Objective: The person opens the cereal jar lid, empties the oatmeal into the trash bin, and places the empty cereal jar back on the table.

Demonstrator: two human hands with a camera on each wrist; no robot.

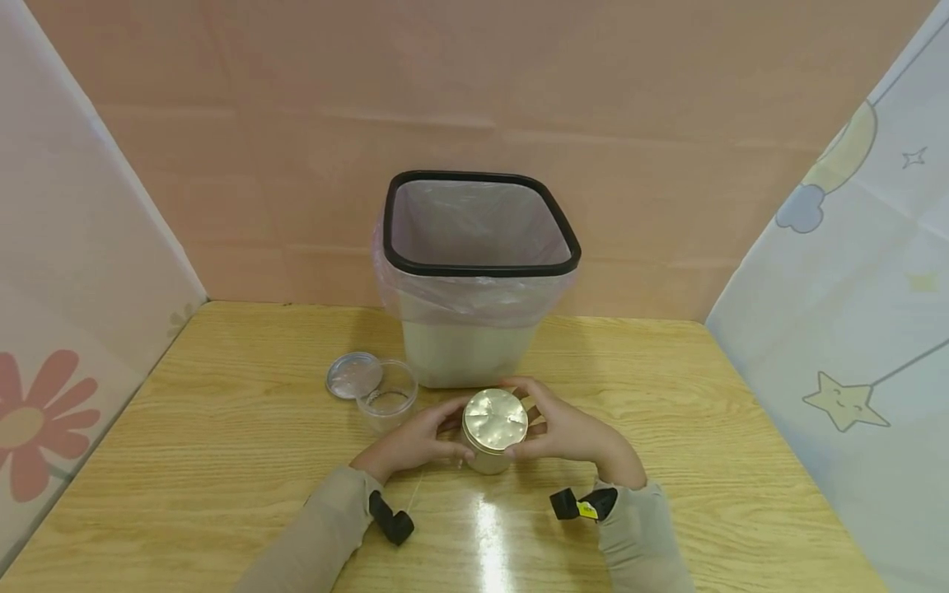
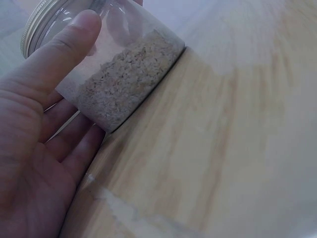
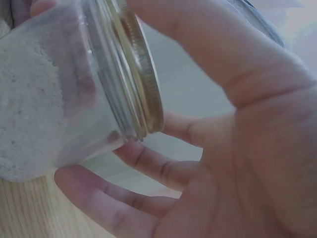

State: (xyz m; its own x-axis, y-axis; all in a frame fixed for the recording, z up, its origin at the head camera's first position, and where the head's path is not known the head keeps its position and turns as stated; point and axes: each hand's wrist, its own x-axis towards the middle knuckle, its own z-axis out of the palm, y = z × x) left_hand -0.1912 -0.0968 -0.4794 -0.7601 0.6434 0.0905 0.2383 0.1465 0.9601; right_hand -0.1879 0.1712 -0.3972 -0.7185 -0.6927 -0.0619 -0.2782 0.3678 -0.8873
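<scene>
A clear jar [image 1: 485,463] with a gold screw lid [image 1: 496,420] stands upright on the table, between both hands. Pale, crumbly flakes [image 2: 131,74] fill its lower part in the left wrist view. My left hand [image 1: 415,438] grips the jar from the left, its thumb against the clear wall and its fingers partly hidden behind. From the right, my right hand [image 1: 571,432] holds the jar near the top, thumb at the lid's edge and fingers curved around the side. In the right wrist view the ribbed lid rim [image 3: 148,74] sits on the jar.
Directly behind the jar stands a pale waste bin [image 1: 470,350] with a black rim [image 1: 482,270] and a translucent pinkish liner. Left of the jar are a clear round container [image 1: 406,380] and a silver-rimmed clear lid [image 1: 343,375]. Fabric walls border the wooden table [image 1: 245,428].
</scene>
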